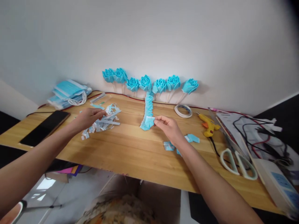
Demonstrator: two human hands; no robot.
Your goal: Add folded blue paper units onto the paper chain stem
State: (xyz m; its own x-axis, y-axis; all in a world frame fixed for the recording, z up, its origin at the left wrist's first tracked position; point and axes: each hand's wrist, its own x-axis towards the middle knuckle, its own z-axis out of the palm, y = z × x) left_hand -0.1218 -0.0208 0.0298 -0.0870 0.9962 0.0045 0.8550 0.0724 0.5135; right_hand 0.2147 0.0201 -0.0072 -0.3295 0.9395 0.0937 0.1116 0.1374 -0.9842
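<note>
My right hand (168, 127) pinches the near end of a long strip of folded blue mask pieces (148, 110) that runs across the wooden table (130, 149) towards the wall. My left hand (88, 117) reaches into a heap of cut blue and white mask scraps (105, 121), fingers closed on the scraps. Several blue fabric roses on sticks (146, 82) lean against the wall behind the strip. A few small blue pieces (191, 138) lie beside my right wrist.
A stack of blue face masks (68, 93) sits at the back left, a black phone (45, 127) near the left edge. On the right lie a tape roll (183, 110), a yellow glue gun (208, 124), white-handled scissors (238, 159), tangled cables (259, 137) and a power strip (277, 183).
</note>
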